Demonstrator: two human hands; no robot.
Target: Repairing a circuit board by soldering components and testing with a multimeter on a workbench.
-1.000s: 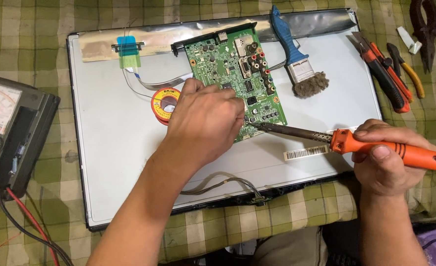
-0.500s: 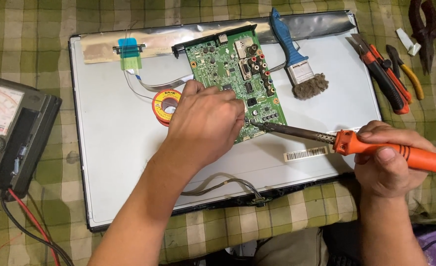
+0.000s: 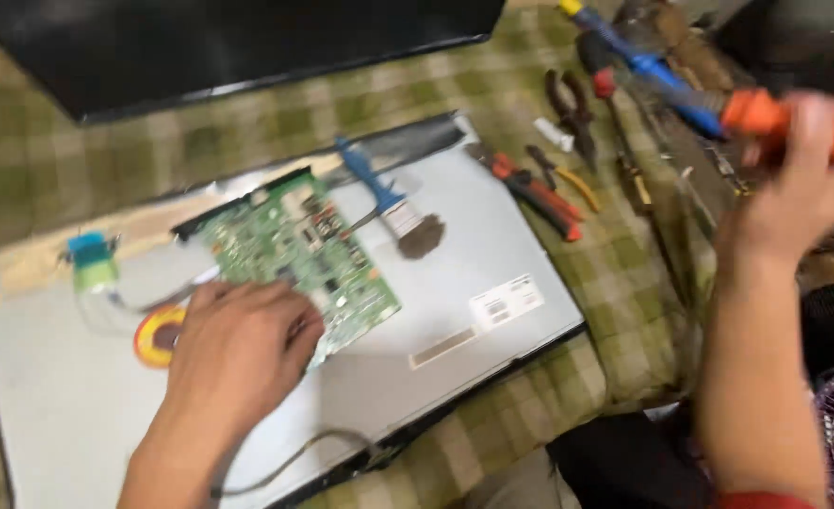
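left hand [image 3: 238, 353] flat on green circuit board [image 3: 294, 254], grasping nothing visible. right hand [image 3: 799, 188] clenched on orange soldering iron [image 3: 794, 123], lifted away at 2 o'clock from board, well apart. board's long axis runs 10-to-4; left hand nearer.

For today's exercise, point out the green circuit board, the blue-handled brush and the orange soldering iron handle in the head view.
green circuit board [image 3: 294, 250], head view, on its middle.
blue-handled brush [image 3: 424, 236], head view, on its dark bristles.
orange soldering iron handle [image 3: 754, 110], head view, on its front end.

head view, downward, close, tilted askew
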